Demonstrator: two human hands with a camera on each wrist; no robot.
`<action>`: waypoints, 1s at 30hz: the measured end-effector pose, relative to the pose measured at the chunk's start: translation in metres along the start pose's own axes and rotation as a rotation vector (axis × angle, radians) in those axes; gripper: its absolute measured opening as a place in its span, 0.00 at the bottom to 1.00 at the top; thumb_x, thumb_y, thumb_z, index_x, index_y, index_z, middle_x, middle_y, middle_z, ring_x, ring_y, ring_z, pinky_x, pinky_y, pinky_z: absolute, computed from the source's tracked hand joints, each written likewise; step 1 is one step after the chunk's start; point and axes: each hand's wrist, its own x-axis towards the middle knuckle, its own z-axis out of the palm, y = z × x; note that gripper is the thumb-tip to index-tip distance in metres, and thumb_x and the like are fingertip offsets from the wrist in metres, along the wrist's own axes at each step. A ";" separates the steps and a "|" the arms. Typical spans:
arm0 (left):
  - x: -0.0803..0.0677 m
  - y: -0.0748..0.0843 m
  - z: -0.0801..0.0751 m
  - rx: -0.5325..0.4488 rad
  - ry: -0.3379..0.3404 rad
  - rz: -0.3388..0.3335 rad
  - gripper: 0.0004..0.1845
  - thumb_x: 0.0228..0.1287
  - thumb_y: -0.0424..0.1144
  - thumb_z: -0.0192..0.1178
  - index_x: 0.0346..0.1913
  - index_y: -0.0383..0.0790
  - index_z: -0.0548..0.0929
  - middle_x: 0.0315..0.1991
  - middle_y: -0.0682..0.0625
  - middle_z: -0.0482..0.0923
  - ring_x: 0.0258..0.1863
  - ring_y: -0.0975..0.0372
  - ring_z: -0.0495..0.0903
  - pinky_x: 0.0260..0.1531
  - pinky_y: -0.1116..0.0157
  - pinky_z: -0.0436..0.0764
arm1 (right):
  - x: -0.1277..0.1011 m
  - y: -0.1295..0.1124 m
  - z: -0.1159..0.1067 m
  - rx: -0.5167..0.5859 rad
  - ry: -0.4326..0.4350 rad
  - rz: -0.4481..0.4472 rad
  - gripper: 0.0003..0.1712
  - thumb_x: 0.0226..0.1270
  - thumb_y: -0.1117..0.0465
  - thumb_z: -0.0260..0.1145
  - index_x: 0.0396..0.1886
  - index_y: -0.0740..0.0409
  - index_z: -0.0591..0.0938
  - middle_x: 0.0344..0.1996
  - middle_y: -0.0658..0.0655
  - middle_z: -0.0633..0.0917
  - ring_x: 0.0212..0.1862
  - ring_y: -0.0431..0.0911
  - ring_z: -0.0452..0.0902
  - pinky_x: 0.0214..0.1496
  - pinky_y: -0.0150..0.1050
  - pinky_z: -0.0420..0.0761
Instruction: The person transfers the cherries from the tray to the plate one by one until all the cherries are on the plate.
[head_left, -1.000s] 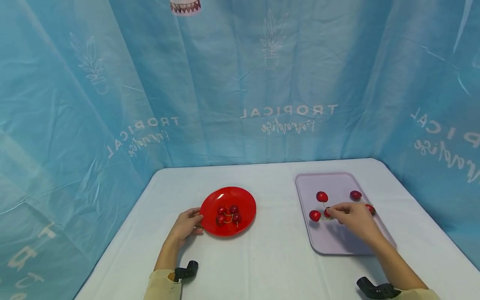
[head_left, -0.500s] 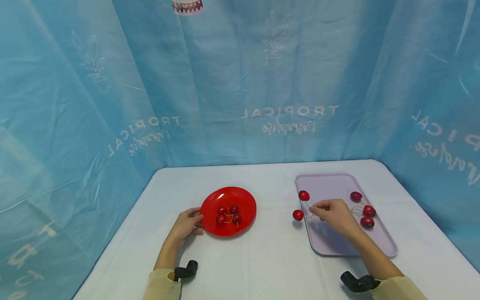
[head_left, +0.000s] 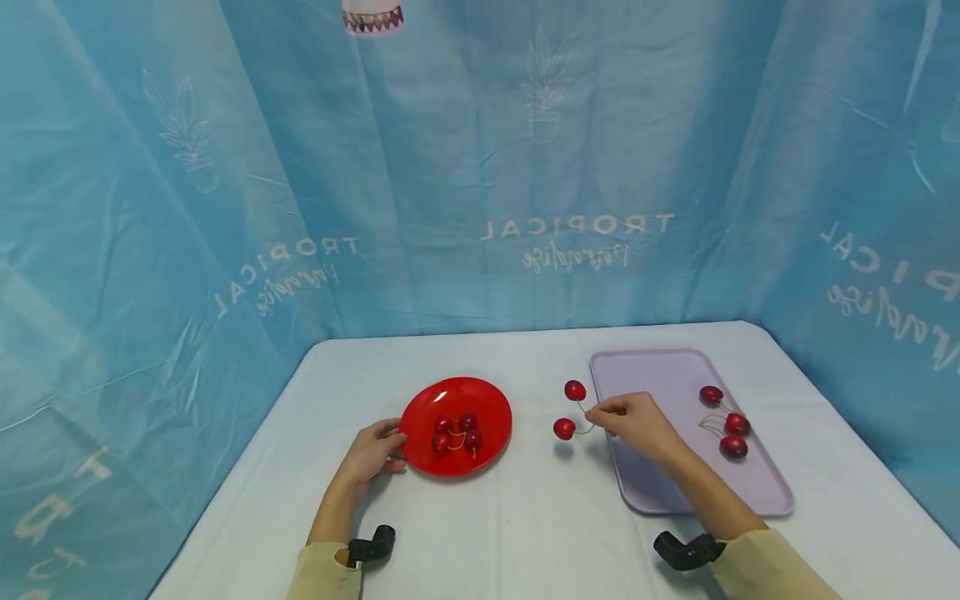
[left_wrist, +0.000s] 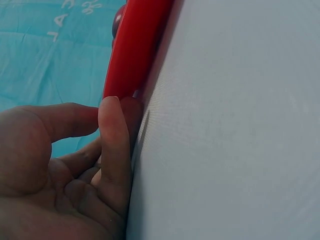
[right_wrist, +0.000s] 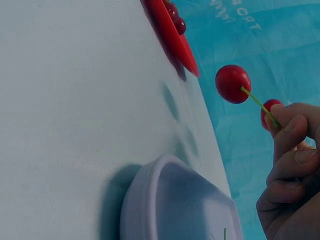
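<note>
My right hand [head_left: 637, 425] pinches the stems of a pair of red cherries [head_left: 564, 428] between thumb and fingertips. The pair hangs in the air left of the lilac tray [head_left: 645, 492], and in the right wrist view one cherry [right_wrist: 233, 84] shows its green stem. On the left, my left hand [head_left: 369, 457] holds the near-left rim of a red plate [head_left: 491, 408]. Thumb and fingers meet at that plate edge [left_wrist: 127, 60] in the left wrist view. Several cherries [head_left: 442, 442] with stems lie on the plate.
Several dark red cherries [head_left: 733, 447] lie along the right side of the tray. A white cloth covers the table [head_left: 495, 542], with bare cloth between plate and tray. Blue printed curtains [head_left: 450, 167] stand behind and at both sides.
My right hand has lifted the cherry pair from the tray and carried it left, past the tray's left edge. My left hand and the plate have stayed in place.
</note>
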 end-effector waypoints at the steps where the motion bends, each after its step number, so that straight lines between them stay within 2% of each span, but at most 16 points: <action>1: 0.000 -0.001 0.000 0.002 0.002 -0.001 0.23 0.67 0.35 0.57 0.63 0.33 0.71 0.50 0.39 0.77 0.30 0.57 0.81 0.31 0.61 0.85 | 0.001 0.000 0.002 0.004 -0.006 0.003 0.17 0.61 0.50 0.69 0.40 0.58 0.87 0.31 0.61 0.83 0.33 0.50 0.73 0.34 0.40 0.76; 13: 0.001 -0.003 -0.001 0.007 0.001 -0.007 0.23 0.67 0.35 0.57 0.63 0.33 0.71 0.51 0.39 0.77 0.30 0.56 0.81 0.31 0.61 0.85 | 0.016 -0.010 0.018 0.017 -0.041 0.000 0.15 0.59 0.49 0.71 0.37 0.56 0.88 0.29 0.61 0.82 0.34 0.50 0.73 0.32 0.39 0.73; 19: 0.002 -0.002 -0.001 0.002 -0.009 -0.001 0.23 0.67 0.35 0.57 0.63 0.33 0.71 0.50 0.39 0.77 0.30 0.56 0.81 0.31 0.62 0.85 | 0.025 -0.015 0.028 0.007 -0.060 0.007 0.15 0.60 0.49 0.70 0.38 0.54 0.88 0.33 0.60 0.83 0.35 0.50 0.73 0.33 0.39 0.75; 30: 0.004 -0.004 -0.002 0.001 -0.020 0.018 0.23 0.67 0.36 0.57 0.63 0.32 0.71 0.49 0.40 0.78 0.31 0.57 0.81 0.32 0.61 0.85 | 0.038 -0.023 0.049 0.018 -0.082 -0.017 0.13 0.59 0.50 0.71 0.38 0.53 0.88 0.30 0.58 0.83 0.33 0.50 0.74 0.32 0.38 0.77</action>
